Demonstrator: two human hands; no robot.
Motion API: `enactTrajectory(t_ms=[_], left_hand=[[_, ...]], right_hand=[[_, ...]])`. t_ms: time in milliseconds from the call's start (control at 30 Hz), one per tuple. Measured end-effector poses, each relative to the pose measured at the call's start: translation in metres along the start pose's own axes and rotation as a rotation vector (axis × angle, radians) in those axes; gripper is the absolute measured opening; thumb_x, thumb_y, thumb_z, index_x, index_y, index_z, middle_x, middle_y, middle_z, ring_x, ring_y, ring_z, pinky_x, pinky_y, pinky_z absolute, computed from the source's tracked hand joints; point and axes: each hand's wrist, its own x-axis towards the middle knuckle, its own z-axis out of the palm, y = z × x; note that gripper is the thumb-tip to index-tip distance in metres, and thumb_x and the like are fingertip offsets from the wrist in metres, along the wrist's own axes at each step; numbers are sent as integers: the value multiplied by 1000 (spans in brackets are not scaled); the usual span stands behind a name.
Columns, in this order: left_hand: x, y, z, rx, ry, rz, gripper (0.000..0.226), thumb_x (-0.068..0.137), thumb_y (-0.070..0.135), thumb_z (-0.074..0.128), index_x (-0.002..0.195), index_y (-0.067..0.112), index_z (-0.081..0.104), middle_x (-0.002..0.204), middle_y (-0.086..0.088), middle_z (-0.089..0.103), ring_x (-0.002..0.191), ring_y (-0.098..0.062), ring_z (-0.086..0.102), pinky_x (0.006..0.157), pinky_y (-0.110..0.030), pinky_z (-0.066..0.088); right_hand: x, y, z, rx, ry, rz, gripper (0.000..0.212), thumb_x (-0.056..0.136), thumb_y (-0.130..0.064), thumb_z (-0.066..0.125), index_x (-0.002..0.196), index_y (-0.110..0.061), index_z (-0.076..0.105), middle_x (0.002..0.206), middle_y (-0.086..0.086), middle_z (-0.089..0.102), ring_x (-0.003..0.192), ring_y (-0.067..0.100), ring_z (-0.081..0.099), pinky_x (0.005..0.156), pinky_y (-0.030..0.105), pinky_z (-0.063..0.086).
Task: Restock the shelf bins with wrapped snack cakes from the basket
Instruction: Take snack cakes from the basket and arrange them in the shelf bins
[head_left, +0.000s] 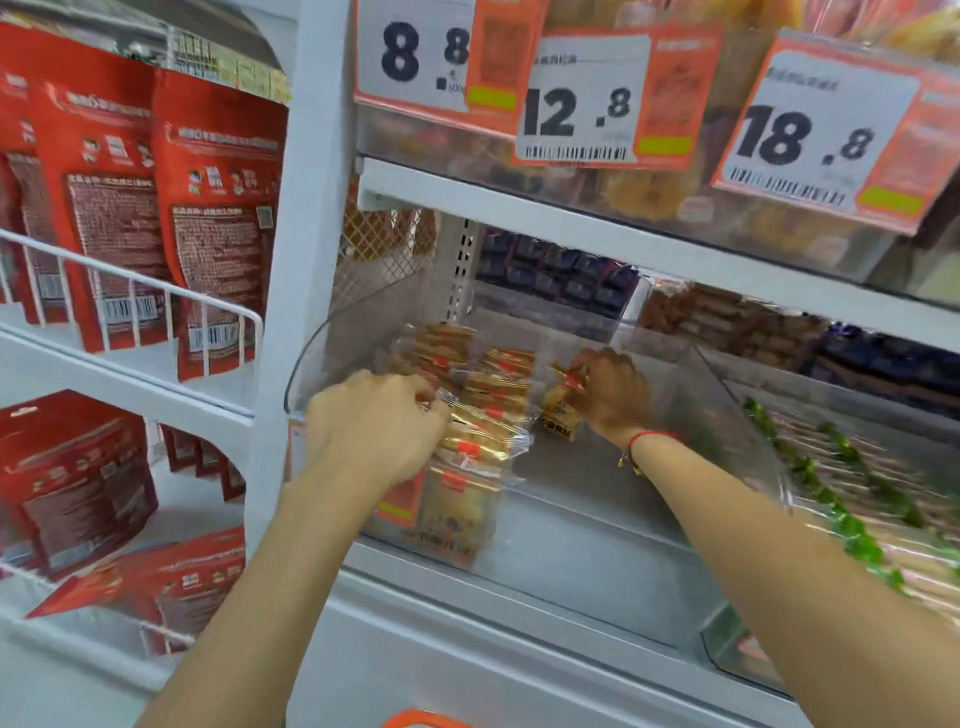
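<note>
Reaching into the clear shelf bin (675, 415) at frame centre, both hands are at work among the wrapped snack cakes (483, 415). Left hand (374, 431), lower centre, has fingers curled over the near end of the stacked cakes, gripping or pressing their wrappers; exact contact is blurred. Right hand (613, 389), centre right, pinches a single cake (563, 402) by its upper wrapper edge, holding it just right of the stack. The right half of the bin floor is bare. An orange basket rim (421, 719) shows at the bottom edge.

Handling judgement: cakes look light and soft, film wrappers glossy and likely slippery, contents crushable. Best hold is probably across the flat faces with light pressure, or by the crimped wrapper end for single pieces. Squeezing the stack hard risks deforming cakes.

Price tags (582, 98) hang on the shelf above.
</note>
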Motion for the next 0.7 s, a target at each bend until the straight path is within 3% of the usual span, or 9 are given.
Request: enactTrajectory(t_ms=[167,433,567,700], left_hand=[[-2,0,-5,82,-118,20,49,92,64,34,131,40,52,132,-4,57,124,-26,46,93,-35,37],[-1,-1,-1,54,-83,17,50,87,66,42,130,42,53,128,-2,60,120,-25,50,87,-33,39],[2,-4,2,54,-74,9,50,86,69,42,128,44,53,126,-2,61,119,-25,51,86,-32,40],[1,-4,2,50,-66,14,50,87,68,41,129,43,53,127,-2,61,119,-25,51,87,-32,40]], right_hand=[[12,3,-5,-44,-78,-48,20,87,-22,64,107,-24,66,113,7,67,105,32,60,82,37,47],[1,-11,1,144,130,-112,25,93,-38,57,94,-19,73,103,5,71,93,28,63,75,31,43],[4,-12,5,93,-1,-105,20,90,-32,63,105,-20,69,111,6,69,101,30,62,85,37,48],[9,-4,7,-27,-139,-127,37,81,-21,72,113,-24,55,113,3,62,103,27,58,76,31,41]])
